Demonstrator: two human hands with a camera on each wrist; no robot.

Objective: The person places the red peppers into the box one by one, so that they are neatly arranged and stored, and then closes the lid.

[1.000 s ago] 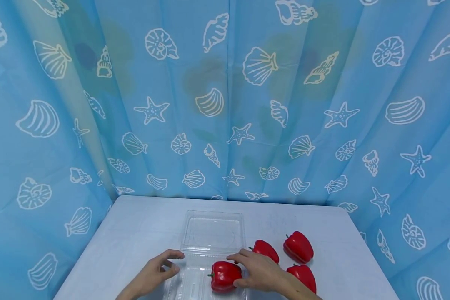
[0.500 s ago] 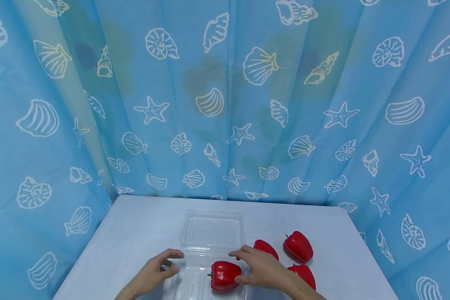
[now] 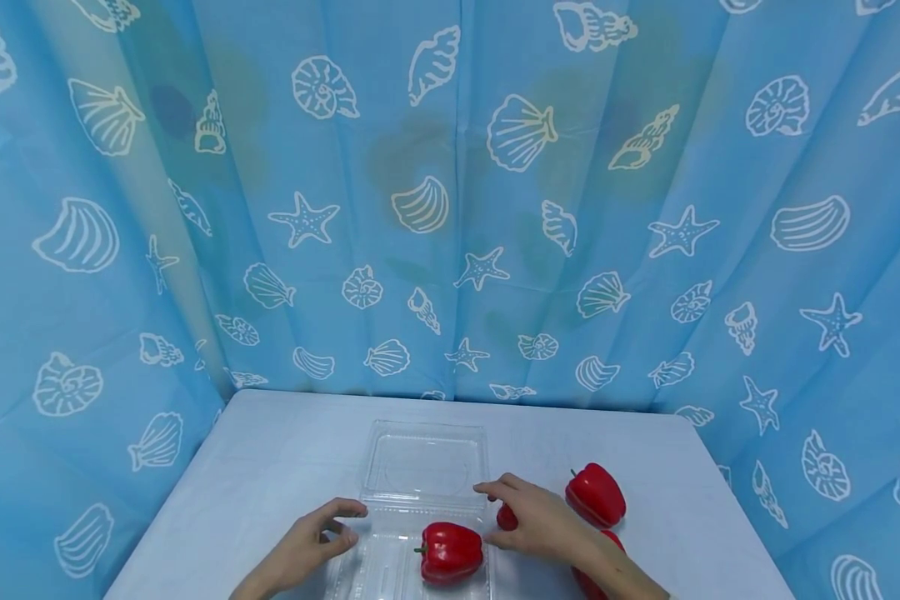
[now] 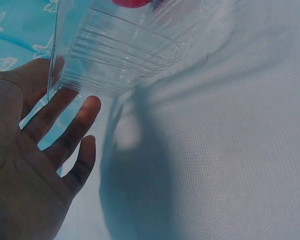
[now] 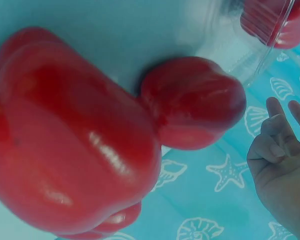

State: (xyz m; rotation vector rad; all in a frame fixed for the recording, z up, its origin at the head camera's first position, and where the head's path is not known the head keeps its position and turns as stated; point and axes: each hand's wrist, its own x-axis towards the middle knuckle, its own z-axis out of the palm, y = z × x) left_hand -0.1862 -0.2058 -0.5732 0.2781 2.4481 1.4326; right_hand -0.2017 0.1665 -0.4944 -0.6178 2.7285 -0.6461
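A red bell pepper (image 3: 452,553) lies in the base of a clear plastic clamshell box (image 3: 378,550), its stem pointing left. The box's lid (image 3: 427,458) is folded back, away from me. At the box's left edge is my left hand (image 3: 303,546), index finger and thumb spread apart; in the left wrist view its fingertips meet the clear wall. My right hand (image 3: 536,521), just right of the box, has its thumb and fingers apart and holds nothing. Beneath it a second bell pepper (image 3: 506,517) is mostly hidden. In the right wrist view that pepper (image 5: 192,102) stands apart from the fingers.
Two more red bell peppers lie to the right: one behind my right forearm (image 3: 596,496), and another bell pepper (image 3: 587,583) partly covered by that forearm. A white table (image 3: 285,450) carries everything. A blue shell-print curtain (image 3: 450,317) hangs along its back and sides.
My right hand has let go of the bell pepper in the box and moved right, over the neighbouring one. The left hand and the box have stayed put.
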